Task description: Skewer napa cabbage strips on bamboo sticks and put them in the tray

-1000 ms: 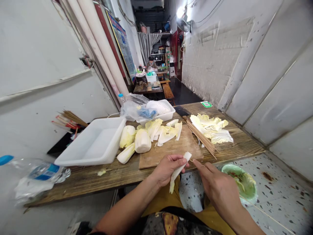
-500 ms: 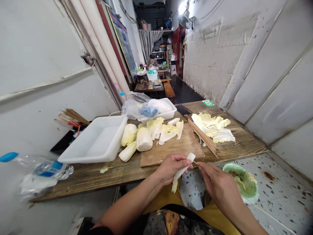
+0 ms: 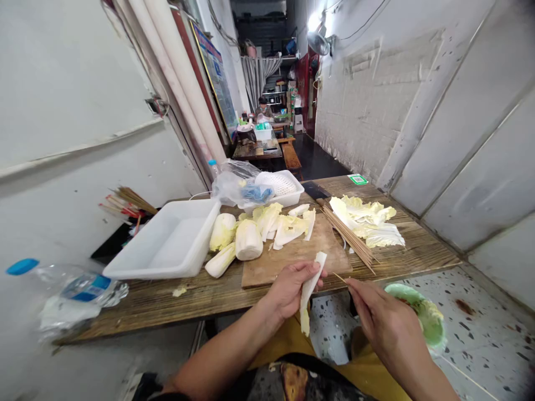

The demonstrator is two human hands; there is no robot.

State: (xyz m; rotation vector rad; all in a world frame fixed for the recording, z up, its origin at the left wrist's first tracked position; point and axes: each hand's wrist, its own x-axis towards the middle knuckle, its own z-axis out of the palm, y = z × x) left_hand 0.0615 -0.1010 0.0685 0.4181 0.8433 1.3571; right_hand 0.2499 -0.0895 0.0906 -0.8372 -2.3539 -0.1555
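My left hand pinches a strip of napa cabbage leaf over the table's front edge, its yellowish end hanging down. To the right, my right hand is closed on a thin bamboo skewer; the tip points at the leaf, with a small gap between them. Just beyond my hands lies a wooden cutting board with cut cabbage leaves on it. Cut cabbage chunks sit at its left. A bundle of skewers rests across the right side, beside a pile of leaves.
A white tray stands at the left, near a plastic bottle. At the back are a knife and a smaller tray with plastic bags. A green bin is on the floor at right. Another person sits far back.
The skewer tip was at the leaf and is now apart from it. My left hand has turned the cabbage strip more upright and shifted it slightly left.
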